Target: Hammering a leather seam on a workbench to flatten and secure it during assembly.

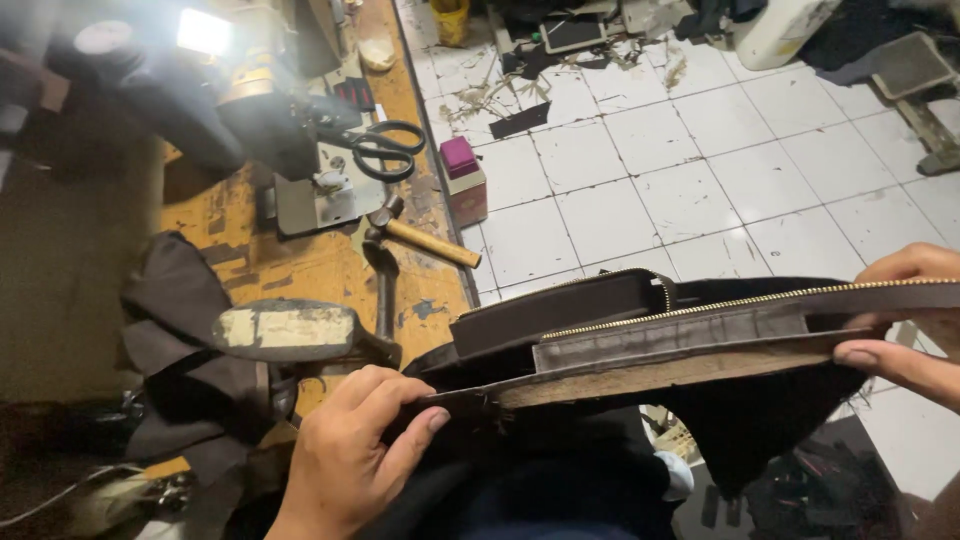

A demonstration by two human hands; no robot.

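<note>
I hold a long dark brown leather piece (660, 345) with a brass zipper along its upper edge, stretched flat across my lap. My left hand (350, 455) pinches its near left end between thumb and fingers. My right hand (905, 325) grips the far right end, thumb on top, fingers underneath. A pale raw edge runs along the strip's underside. A dark boxy pouch part (560, 310) rises behind the strip.
A worn orange workbench (300, 265) on the left carries a sewing machine (250, 110), black scissors (385, 150), a hammer (420, 240) and an iron shoe last stand (290, 330). Dark fabric (175, 300) lies at the bench's edge. A small maroon box (462, 180) and scraps sit on white floor tiles (700, 180).
</note>
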